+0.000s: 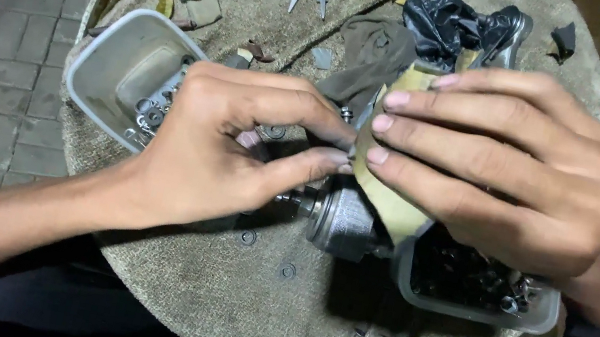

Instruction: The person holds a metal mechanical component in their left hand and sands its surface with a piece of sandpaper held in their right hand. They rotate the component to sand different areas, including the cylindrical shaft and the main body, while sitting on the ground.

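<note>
Head view: both hands meet over a round tabletop (228, 296) covered in rough cloth. The right hand (505, 172) lays flat, nearly straight fingers on a tan strip of sandpaper (389, 201), pressing it over a grey metal cylinder part (340, 221). The left hand (230, 144) pinches its thumb and first finger shut on the strip's edge. A good way here, I think: keep the strip tight and the part steady. Trays of washers (120, 71) and screws (475, 294) sit close by.
</note>
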